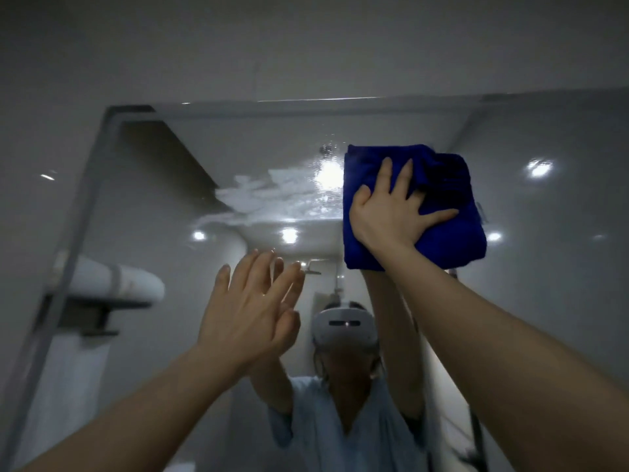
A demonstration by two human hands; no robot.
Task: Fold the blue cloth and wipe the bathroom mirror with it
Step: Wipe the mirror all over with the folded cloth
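Note:
The folded blue cloth (442, 247) lies flat against the upper right part of the bathroom mirror (163, 212). My right hand (391, 212) presses on it with fingers spread and straight. My left hand (252, 308) is raised lower and to the left, fingers straight, at or just off the glass; whether it touches I cannot tell. A wet, streaky patch (272, 199) shows on the glass left of the cloth. The mirror reflects a person wearing a headset with both arms raised.
The mirror's metal frame (81, 206) runs along the top and down the left. A white cylindrical fixture (112, 281) on a dark bracket appears at the left. Grey wall lies above the mirror. Ceiling lights reflect in the glass.

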